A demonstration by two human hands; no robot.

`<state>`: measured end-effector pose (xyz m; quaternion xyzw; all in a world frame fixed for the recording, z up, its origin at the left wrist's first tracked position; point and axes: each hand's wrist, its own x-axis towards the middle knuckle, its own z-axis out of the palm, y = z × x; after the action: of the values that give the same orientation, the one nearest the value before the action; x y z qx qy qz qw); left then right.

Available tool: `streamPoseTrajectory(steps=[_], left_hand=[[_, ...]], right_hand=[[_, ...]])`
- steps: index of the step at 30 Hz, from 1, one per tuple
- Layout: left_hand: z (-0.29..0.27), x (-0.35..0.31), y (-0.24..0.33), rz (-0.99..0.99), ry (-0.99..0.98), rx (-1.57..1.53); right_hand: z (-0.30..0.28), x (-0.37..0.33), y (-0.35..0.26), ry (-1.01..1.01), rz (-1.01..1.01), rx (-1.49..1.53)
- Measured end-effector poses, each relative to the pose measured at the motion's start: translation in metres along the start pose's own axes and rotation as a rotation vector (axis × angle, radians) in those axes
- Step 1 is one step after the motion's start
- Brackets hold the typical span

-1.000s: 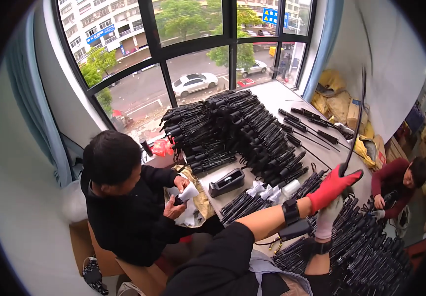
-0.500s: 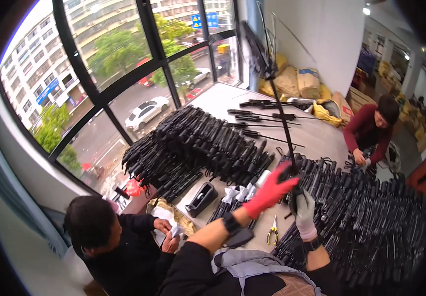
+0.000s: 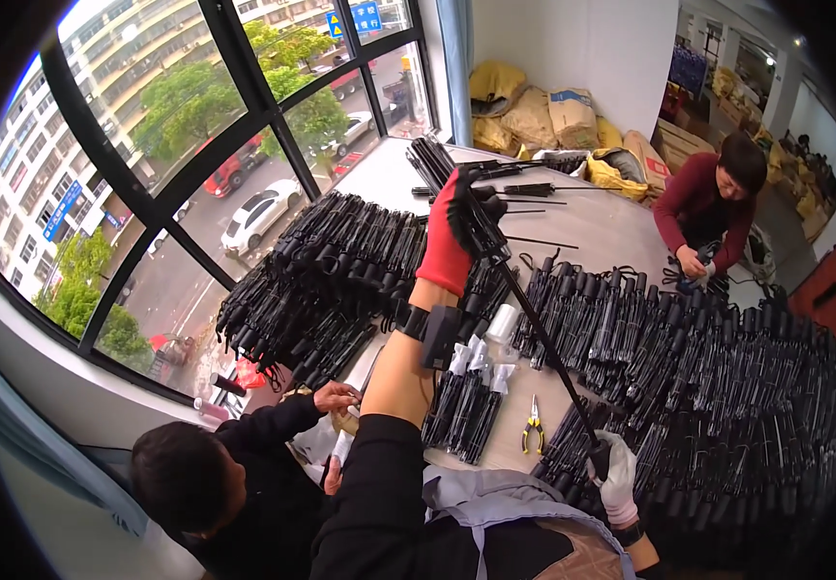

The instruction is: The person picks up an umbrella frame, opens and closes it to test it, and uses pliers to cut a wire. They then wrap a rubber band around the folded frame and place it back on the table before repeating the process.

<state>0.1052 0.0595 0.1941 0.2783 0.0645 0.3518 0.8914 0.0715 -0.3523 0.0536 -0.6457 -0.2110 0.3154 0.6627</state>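
My left hand (image 3: 452, 232), in a red glove with a black band on the wrist, is stretched out over the table and grips the upper end of a long black umbrella frame (image 3: 534, 333). My right hand (image 3: 614, 476), in a white glove, holds the frame's lower end close to my body. The thin shaft runs slanted between the two hands, above the piles of black umbrella frames (image 3: 718, 387) on the table.
A second big pile of black frames (image 3: 321, 280) lies by the window. Yellow-handled pliers (image 3: 532, 426) rest on the table (image 3: 601, 227) near several white-tipped bundles (image 3: 471, 387). One person in black (image 3: 234, 483) sits at lower left, another in red (image 3: 703, 208) at the right. Sacks (image 3: 534, 116) stand behind.
My view has swung so the window sits further left. My left hand has moved away from my right along the frame, and the shaft now spans a longer stretch between them.
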Motion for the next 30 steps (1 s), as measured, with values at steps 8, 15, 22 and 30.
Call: streamPoseTrajectory(steps=[8,15,22,30], left_hand=[[0.011,-0.076,-0.088,-0.145,-0.095,0.102],[-0.024,-0.092,-0.081,-0.263,-0.015,-0.018],[-0.064,-0.12,-0.078,-0.29,-0.129,0.419],[-0.084,-0.143,-0.084,-0.168,-0.283,1.055]], right_hand=[[0.073,0.127,-0.039,0.202,-0.392,-0.388],[0.073,0.12,-0.048,-0.149,-0.178,-0.108],[0.022,0.137,-0.104,-0.325,-0.041,-0.288],[0.052,0.175,-0.162,-0.361,-0.634,-1.207]])
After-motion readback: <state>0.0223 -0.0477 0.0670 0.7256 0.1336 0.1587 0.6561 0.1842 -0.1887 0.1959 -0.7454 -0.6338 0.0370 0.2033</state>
